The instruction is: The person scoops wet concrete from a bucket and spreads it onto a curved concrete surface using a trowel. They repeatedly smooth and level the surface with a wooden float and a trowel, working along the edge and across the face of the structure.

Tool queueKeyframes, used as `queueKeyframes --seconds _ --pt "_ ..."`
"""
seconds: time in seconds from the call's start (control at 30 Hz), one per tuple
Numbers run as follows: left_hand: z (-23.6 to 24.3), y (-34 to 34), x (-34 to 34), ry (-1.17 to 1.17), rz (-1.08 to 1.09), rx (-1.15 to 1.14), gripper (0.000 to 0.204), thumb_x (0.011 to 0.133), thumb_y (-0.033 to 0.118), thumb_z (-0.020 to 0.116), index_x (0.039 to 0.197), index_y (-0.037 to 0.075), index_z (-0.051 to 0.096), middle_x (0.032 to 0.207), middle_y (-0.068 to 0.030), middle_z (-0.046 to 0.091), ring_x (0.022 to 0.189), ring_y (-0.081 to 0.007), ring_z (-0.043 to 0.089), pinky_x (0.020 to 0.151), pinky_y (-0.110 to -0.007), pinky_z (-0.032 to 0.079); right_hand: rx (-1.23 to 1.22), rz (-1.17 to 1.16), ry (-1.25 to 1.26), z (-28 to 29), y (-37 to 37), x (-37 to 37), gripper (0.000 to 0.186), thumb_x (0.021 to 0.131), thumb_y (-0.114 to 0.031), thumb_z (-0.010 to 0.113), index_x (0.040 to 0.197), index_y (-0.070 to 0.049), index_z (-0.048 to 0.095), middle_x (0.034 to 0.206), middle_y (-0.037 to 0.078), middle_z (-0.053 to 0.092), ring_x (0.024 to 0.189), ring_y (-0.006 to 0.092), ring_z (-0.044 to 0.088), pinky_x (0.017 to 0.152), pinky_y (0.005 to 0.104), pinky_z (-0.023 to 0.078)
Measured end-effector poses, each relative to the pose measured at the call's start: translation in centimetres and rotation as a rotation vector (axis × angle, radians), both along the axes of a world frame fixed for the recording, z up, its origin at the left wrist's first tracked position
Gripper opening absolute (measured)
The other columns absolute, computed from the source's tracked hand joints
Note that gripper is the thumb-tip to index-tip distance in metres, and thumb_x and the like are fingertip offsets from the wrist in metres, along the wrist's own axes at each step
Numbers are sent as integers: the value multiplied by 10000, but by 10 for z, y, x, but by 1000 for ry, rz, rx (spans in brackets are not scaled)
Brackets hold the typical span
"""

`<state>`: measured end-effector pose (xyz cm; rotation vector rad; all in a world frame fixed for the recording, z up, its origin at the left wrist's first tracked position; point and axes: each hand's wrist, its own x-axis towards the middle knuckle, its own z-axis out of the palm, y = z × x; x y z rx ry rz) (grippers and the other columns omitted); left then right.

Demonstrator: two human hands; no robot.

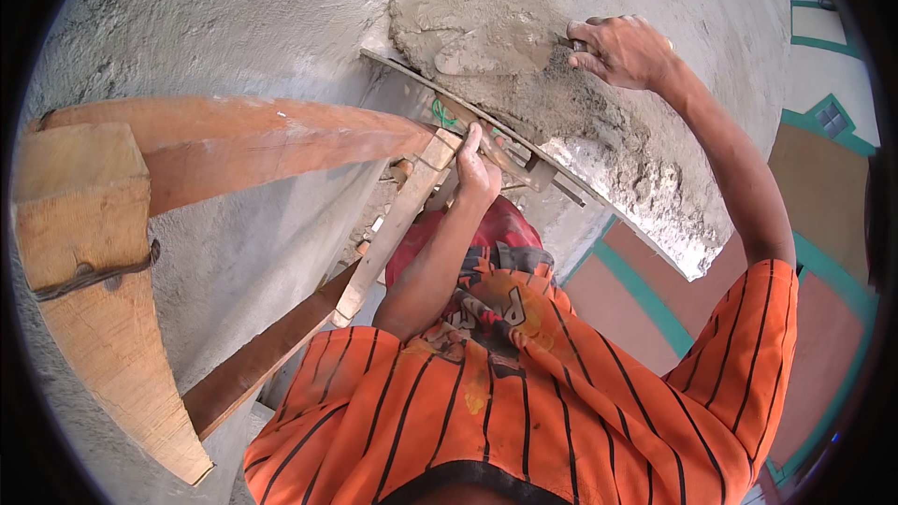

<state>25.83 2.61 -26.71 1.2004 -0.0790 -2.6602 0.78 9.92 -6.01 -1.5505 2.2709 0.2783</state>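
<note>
Mortar (477, 0), grey-brown and roughly spread, covers part of the smooth grey cement wall (720, 47) before us, ending along a long, thin, straight-edged strip (409, 74). Our right hand (629, 52) curls around a small dark tool handle (573, 44) close against the mortar; what lies beyond the handle we cannot tell apart from the mortar. Our left hand (478, 173) is just below the strip, thumb raised, beside a pale, squared wooden lath (398, 229); its fingers are mostly hidden, so we cannot tell what it grasps. Near its thumb shows a bright green string (442, 113). To our left, a thick reddish-brown wooden beam (271, 136) runs behind a pale, wire-bound timber (89, 215).
</note>
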Motion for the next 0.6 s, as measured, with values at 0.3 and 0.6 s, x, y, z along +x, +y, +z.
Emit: queueKeyframes --seconds 0.3,0.6 --pt "-8 1 3 44 -19 9 341 907 292 613 1174 99 526 1095 -10 521 1011 -163 488 902 -356 415 -49 -19 48 -54 -63 -1 413 951 -430 448 1244 -159 556 928 139 669 850 362 652 745 479 533" --pt "-11 2 5 30 -13 6 350 929 279 572 1210 92 478 1131 -45 528 1055 -194 507 895 -359 427 -64 -370 -94 0 -24 53 307 950 -342 473 1041 -57 539 812 225 645 828 408 635 732 516 503"
